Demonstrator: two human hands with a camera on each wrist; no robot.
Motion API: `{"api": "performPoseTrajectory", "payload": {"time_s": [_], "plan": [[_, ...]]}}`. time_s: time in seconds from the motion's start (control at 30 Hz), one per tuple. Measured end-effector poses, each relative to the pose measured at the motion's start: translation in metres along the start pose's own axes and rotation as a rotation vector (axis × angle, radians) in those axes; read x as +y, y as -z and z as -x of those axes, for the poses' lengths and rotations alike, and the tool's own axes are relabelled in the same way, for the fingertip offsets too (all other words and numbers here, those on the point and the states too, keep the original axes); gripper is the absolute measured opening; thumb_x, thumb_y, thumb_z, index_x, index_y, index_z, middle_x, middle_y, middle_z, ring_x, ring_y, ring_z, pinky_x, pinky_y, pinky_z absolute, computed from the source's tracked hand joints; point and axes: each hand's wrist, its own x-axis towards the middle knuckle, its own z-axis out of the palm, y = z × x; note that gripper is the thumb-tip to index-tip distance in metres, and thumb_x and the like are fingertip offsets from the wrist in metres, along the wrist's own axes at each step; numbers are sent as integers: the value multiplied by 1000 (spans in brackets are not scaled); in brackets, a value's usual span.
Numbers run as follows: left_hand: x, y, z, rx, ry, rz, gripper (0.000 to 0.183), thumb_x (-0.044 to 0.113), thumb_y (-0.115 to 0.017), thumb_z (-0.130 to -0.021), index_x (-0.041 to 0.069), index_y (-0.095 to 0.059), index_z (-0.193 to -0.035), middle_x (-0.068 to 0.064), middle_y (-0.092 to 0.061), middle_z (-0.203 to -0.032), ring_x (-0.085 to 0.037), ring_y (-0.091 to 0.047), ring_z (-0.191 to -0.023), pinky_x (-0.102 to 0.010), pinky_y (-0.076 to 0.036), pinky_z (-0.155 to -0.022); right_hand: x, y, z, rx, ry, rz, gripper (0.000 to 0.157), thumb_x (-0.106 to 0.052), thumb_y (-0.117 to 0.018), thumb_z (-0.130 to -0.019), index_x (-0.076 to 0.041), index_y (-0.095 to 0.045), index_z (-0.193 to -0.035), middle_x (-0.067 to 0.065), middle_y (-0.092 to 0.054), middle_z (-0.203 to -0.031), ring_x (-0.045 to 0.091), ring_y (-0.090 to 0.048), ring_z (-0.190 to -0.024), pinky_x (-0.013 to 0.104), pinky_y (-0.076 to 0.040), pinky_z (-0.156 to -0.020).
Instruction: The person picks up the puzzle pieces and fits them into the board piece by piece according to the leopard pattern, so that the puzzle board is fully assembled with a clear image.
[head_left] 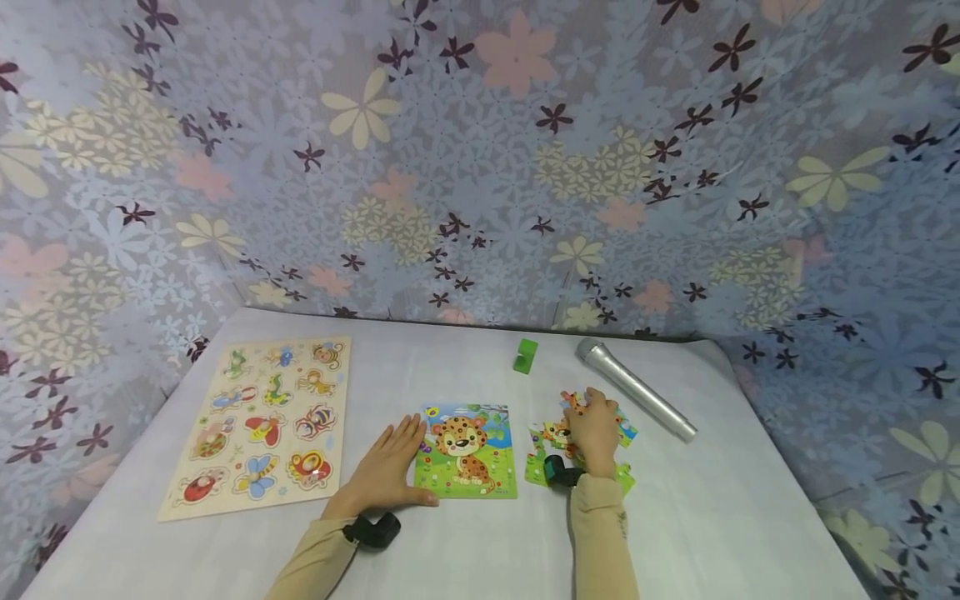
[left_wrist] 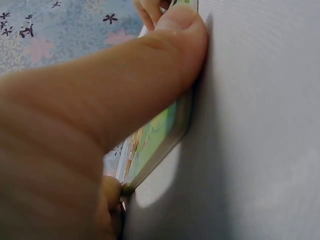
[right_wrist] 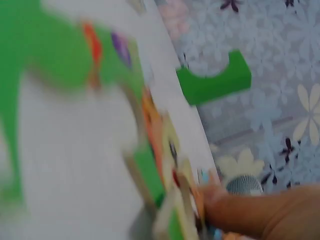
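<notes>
A square picture board [head_left: 491, 442] with a spotted leopard cub lies flat in the middle of the table. My left hand [head_left: 382, 473] rests along its left side with straight fingers, and its thumb [left_wrist: 145, 70] lies by the near edge. To the right of the board is a loose group of jigsaw pieces [head_left: 536, 471] with leopard and grass parts. My right hand [head_left: 596, 429] reaches down into this group with bent fingers. In the right wrist view the thumb [right_wrist: 232, 212] pinches against a tilted puzzle piece [right_wrist: 195, 192]; the other fingers are mostly hidden.
A wooden insect puzzle board [head_left: 266, 425] lies at the left. Behind the pieces are a green notched block [head_left: 527, 354] and, farther right, a silver microphone [head_left: 637, 387]. A flower-patterned cloth [head_left: 480, 167] hangs behind the white table.
</notes>
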Motion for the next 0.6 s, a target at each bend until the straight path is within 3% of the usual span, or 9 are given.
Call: {"api": "performPoseTrajectory", "payload": {"time_s": [0.23, 0.33, 0.43, 0.5, 0.6], "plan": [[1, 0, 0, 5, 9, 16, 116, 63, -72, -71, -4, -22, -151, -22, -16, -161, -37, -15, -150, -53, -13, -122, 5, 4, 0, -57, 42, -11, 52, -22, -53, -96, 3, -44, -141, 33, -56, -129, 47, -60, -98, 56, -52, -83], [1, 0, 1, 9, 8, 13, 116, 63, -72, -71, -4, -22, -151, -22, -16, -161, -36, -15, -150, -53, -14, -122, 5, 5, -2, -87, 20, -176, 41, -24, -51, -98, 0, -52, -131, 26, -64, -95, 34, -60, -70, 45, -54, -69], [1, 0, 1, 8, 7, 7, 116, 63, -72, -71, -4, -22, -151, -21, -17, -161, -37, -16, -150, -53, -14, -122, 2, 6, -4, -131, -36, -383, 28, -23, -56, -97, -7, -56, -119, 0, -53, -67, 13, -45, -50, 30, -45, -49], [1, 0, 1, 9, 5, 9, 116, 63, -72, -71, -5, -22, -151, -22, -17, -160, -37, -16, -150, -53, -15, -122, -1, 6, -4, -158, -76, -496, 28, -21, -59, -96, -7, -55, -120, -10, -48, -65, 7, -44, -50, 24, -42, -46], [2, 1, 1, 13, 5, 18, 116, 62, -72, -71, -5, -22, -151, -23, -17, -160, -38, -16, -149, -54, -15, -122, -9, 6, -4, -204, -90, -592, 40, -17, -62, -95, -6, -49, -131, -13, -58, -75, 6, -55, -60, 22, -48, -54]]}}
